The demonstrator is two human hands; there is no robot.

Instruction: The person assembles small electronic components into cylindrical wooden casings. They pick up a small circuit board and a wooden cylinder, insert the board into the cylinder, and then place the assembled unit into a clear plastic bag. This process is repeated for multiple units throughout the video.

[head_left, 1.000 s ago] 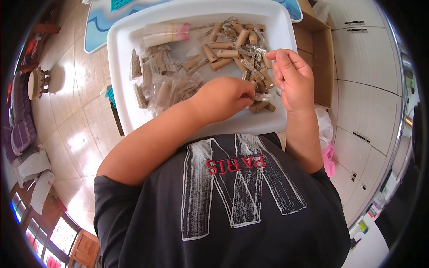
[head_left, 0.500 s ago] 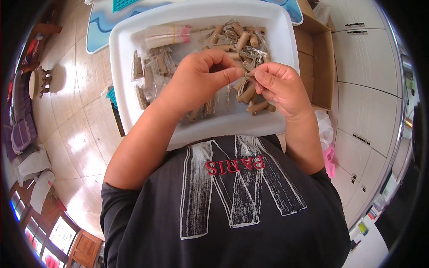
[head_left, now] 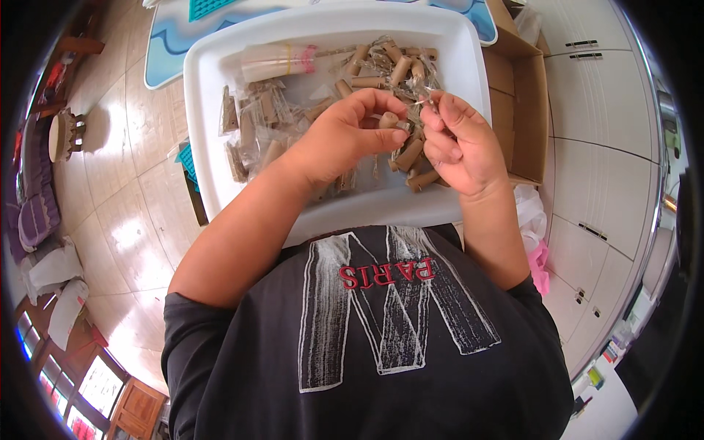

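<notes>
Over a white plastic tub (head_left: pixel 196 125), my left hand (head_left: pixel 339 138) is closed, thumb and fingers round a tan cork-shaped stopper (head_left: pixel 389 120). Close beside it, my right hand (head_left: pixel 468 143) pinches a thin, shiny, wire-like strand (head_left: pixel 424 94) between thumb and forefinger. Whether that strand joins the stopper I cannot tell. Behind and below the hands lie several loose tan stoppers (head_left: pixel 400 70) tangled with silvery wire. To the left, more stoppers (head_left: pixel 268 107) sit in clear bags.
A stack of clear bags with a pink edge (head_left: pixel 275 62) lies at the tub's far side. The tub stands by a blue-and-white tabletop (head_left: pixel 165 48). An open cardboard box (head_left: pixel 524 110) is on the right, before white cabinets (head_left: pixel 601 95). A small stool (head_left: pixel 64 136) stands left.
My hands were close together at the fingertips. Now they are slightly apart, the right one raised and turned with the strand, and the stopper in my left hand has come into sight.
</notes>
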